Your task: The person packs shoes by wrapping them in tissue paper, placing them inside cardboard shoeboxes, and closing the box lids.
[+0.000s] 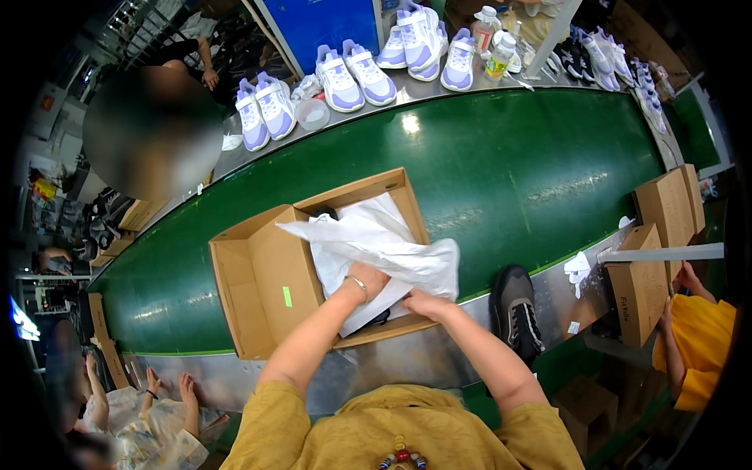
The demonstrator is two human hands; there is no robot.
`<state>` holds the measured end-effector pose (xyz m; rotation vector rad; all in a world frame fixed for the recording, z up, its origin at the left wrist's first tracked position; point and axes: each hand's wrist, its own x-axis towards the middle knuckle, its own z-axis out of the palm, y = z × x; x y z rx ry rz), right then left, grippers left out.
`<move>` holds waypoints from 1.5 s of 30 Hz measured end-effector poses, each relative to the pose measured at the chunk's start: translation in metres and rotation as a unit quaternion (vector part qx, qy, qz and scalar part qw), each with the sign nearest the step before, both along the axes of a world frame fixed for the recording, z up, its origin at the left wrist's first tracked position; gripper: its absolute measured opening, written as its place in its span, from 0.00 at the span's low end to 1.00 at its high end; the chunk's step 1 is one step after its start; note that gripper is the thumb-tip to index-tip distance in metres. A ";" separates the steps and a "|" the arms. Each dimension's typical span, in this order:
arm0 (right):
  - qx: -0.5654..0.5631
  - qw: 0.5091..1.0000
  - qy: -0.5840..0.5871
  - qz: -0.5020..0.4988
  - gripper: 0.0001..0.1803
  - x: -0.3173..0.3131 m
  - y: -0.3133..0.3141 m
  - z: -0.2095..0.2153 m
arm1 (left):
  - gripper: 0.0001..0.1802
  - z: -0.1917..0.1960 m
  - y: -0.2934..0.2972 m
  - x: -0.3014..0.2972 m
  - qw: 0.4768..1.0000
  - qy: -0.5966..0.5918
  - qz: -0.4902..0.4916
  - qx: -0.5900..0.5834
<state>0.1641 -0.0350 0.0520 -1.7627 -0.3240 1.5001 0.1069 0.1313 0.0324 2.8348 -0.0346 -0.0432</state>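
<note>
An open brown cardboard shoe box (266,274) lies on the green conveyor belt (517,172), its lid folded out to the left. White tissue paper (376,239) spills over the box's inside. My left hand (366,280), with a bracelet on the wrist, presses down on the paper inside the box. My right hand (423,304) grips the paper's near edge at the box's front wall. Something dark shows under the paper near the front. A black shoe (515,309) stands on the metal ledge just right of my right hand.
Several white and purple shoes (348,77) line the far metal ledge with bottles (495,43). More cardboard boxes (666,207) sit at the right, where a person in a yellow sleeve (701,345) works. Another person's hands (168,388) are at lower left.
</note>
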 end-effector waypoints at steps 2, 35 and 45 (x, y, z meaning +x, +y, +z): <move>-0.049 0.991 0.111 -0.055 0.13 0.016 -0.015 0.015 | 0.14 -0.004 -0.002 0.004 0.999 -0.035 0.008 -0.004; -0.045 0.964 -0.245 0.093 0.10 0.095 0.140 0.020 | 0.14 0.015 -0.005 -0.001 0.982 0.131 -0.099 0.095; 0.042 0.844 -0.530 -0.075 0.10 0.107 0.143 -0.039 | 0.15 0.013 -0.013 0.005 0.993 0.069 -0.076 0.054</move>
